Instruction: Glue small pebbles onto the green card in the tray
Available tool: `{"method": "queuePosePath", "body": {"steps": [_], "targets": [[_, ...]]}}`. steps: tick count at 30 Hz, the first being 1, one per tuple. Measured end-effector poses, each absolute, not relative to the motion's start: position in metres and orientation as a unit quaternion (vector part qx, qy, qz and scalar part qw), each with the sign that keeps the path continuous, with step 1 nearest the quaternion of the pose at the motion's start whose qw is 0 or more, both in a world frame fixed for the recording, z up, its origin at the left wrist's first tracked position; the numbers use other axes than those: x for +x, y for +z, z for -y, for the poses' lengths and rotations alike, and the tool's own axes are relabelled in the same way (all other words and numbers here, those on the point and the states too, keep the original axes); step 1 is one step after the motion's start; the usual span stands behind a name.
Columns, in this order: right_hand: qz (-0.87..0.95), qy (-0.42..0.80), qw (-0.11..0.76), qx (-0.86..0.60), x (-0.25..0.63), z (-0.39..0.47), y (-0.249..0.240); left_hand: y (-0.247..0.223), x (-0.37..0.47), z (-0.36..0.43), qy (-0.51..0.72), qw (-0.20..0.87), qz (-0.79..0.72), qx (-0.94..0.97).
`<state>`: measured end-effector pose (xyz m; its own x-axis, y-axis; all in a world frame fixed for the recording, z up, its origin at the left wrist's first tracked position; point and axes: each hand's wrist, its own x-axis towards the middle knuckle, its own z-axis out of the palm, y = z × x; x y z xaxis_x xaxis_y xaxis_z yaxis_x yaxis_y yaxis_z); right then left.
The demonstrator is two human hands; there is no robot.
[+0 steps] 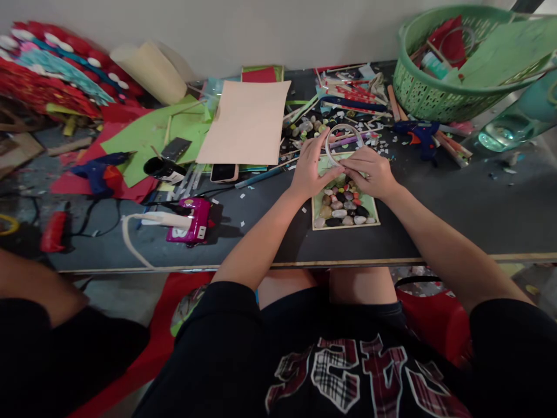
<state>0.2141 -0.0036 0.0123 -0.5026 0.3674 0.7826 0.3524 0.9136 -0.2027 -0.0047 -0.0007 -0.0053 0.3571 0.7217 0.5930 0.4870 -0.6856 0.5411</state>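
Both hands meet above a shallow green tray [378, 216] with a pale rim. A whitish ring of tape [359, 138] stands upright between them. My left hand [312, 165] holds the ring's left side, its thumb reaching toward the other hand. My right hand [369, 169] is closed, with fingertips pinched at the ring's lower right edge; anything smaller between them is too small to make out. Smooth pebbles [339, 213] in white, black, brown and red fill the near part of the tray. The hands cover some of its far part.
A green basket [418, 96], a blue glue gun [418, 132] and a clear bottle [500, 130] stand at the right. Scraps and sticks lie behind the tray. Leftward are a cream sheet [246, 125], a magenta power block [195, 219], another glue gun [99, 173] and a person's arm [37, 284].
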Motion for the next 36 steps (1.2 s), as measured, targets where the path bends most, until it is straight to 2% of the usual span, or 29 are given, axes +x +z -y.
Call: {"method": "queuePosePath", "body": {"steps": [5, 16, 24, 36], "targets": [[0.874, 0.003, 0.458, -0.163, 0.213, 0.004, 0.014, -0.01, -0.007, -0.002, 0.426, 0.136, -0.37, 0.814], [0.883, 0.046, 0.431, -0.177, 0.216, 0.001, 0.012, -0.012, -0.008, -0.003, 0.453, 0.154, -0.391, 0.786], [0.849, 0.026, 0.431, -0.304, 0.221, 0.003, 0.017, -0.008, -0.007, -0.002, 0.486, 0.235, -0.391, 0.746], [0.853, 0.072, 0.426, -0.291, 0.217, 0.009, 0.02, -0.02, -0.002, -0.01, 0.513, 0.363, -0.351, 0.694]]}}
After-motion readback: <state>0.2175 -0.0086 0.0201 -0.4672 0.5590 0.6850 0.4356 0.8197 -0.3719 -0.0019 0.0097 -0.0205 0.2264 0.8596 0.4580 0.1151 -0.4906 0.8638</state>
